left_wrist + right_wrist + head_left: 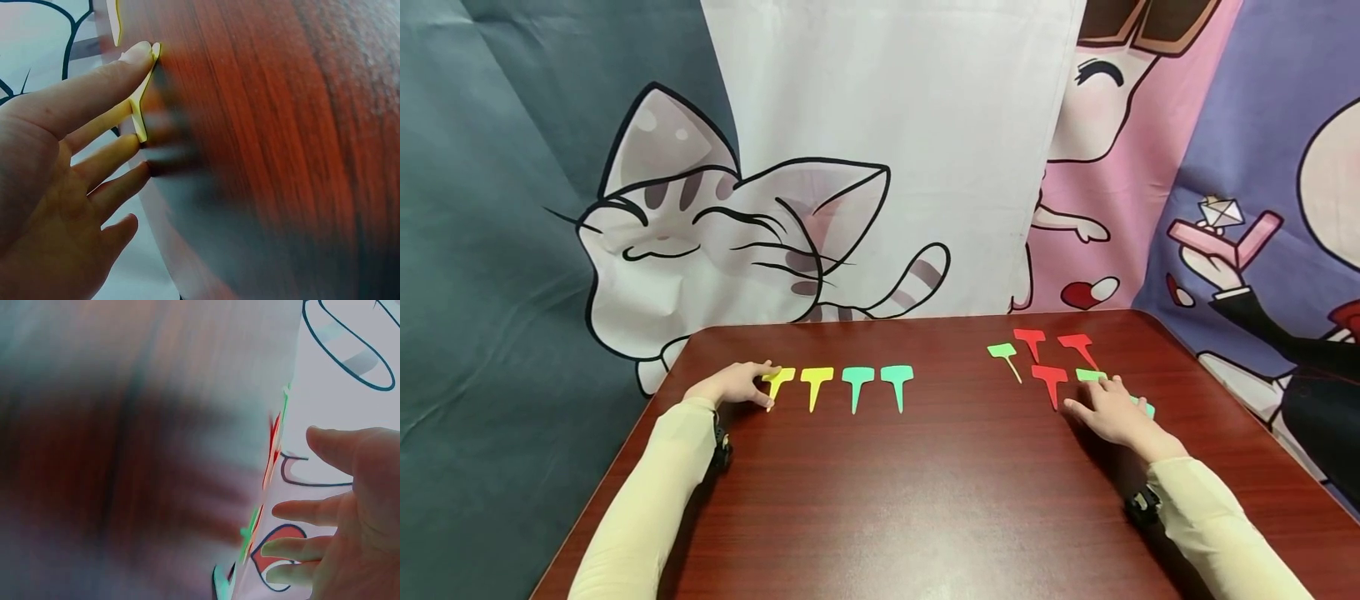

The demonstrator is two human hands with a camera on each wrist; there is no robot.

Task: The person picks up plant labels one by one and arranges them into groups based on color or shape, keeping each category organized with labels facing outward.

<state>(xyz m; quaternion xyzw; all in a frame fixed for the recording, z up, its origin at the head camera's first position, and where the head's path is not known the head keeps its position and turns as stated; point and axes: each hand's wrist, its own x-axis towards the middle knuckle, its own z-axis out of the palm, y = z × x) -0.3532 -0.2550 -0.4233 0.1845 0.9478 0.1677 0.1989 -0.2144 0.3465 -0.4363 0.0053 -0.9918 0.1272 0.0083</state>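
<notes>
Toward the far-left corner of the desk, an outer yellow tag is held by the left hand, with the thumb set near the stem end and the fingertips at the head. By this grip across its length, it seems, the thin piece can be steered at both ends. To its right, an inner yellow tag, a first teal tag and a second teal tag are set in a row roughly parallel to the far edge, stems pointed toward the near edge. By the even gaps and paired colours, a deliberate arrangement is suggested.

Toward the far-right corner, a looser cluster is seen: a far red tag, a slanted red tag, a near red tag and a slim light-green tag. No such order is suggested there, since the stems are variously angled. A broader green tag and a third teal tag are partly covered by the right hand.

The left forearm is extended along the left edge, the little finger clear of the tag. The right hand is spread palm down, fingers relaxed and nothing gripped; whether a tag is touched cannot be told.
</notes>
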